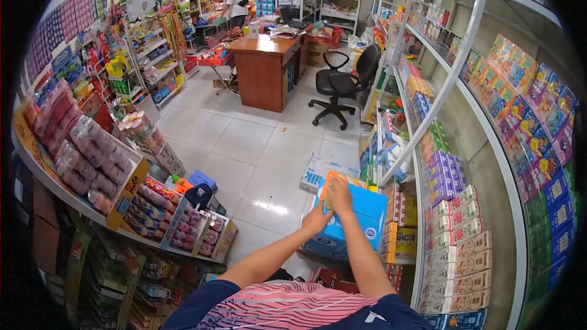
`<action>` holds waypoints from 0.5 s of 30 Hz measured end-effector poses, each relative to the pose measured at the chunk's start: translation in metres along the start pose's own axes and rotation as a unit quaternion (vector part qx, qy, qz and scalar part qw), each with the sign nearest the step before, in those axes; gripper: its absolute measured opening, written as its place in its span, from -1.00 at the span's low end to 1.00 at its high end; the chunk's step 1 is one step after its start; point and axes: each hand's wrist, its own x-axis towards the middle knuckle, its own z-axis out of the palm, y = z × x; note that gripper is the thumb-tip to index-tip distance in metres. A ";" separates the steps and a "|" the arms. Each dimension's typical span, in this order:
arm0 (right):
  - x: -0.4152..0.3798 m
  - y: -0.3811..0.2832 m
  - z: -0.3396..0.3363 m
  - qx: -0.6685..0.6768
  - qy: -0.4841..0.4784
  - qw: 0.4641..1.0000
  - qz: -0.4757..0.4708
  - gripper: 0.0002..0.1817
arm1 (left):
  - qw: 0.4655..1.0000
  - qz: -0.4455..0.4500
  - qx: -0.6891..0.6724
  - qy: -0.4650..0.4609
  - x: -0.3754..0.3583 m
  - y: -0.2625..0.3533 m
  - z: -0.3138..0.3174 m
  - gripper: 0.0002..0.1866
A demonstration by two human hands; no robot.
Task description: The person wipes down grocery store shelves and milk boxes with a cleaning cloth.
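Observation:
A small orange pack (334, 177) is held above a large blue carton (370, 206). My right hand (340, 197) is closed around the pack from above. My left hand (316, 219) is closed at the pack's near end, just over the carton's left part; its fingertips are partly hidden. What is printed on the pack cannot be read. Behind the carton, a white and blue milk carton (313, 172) lies on the floor.
On my right, a tall metal shelf (422, 208) is packed with boxed drinks. A curved rack (125, 211) of wrapped snacks stands to the left. Ahead are a wooden desk (257, 82), a black office chair (345, 82) and another person (235, 3) farther back.

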 end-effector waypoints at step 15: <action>-0.012 0.016 -0.023 -0.064 0.043 0.997 0.022 -0.76 | 0.999 0.012 -0.031 0.006 -0.003 0.004 0.006 -0.40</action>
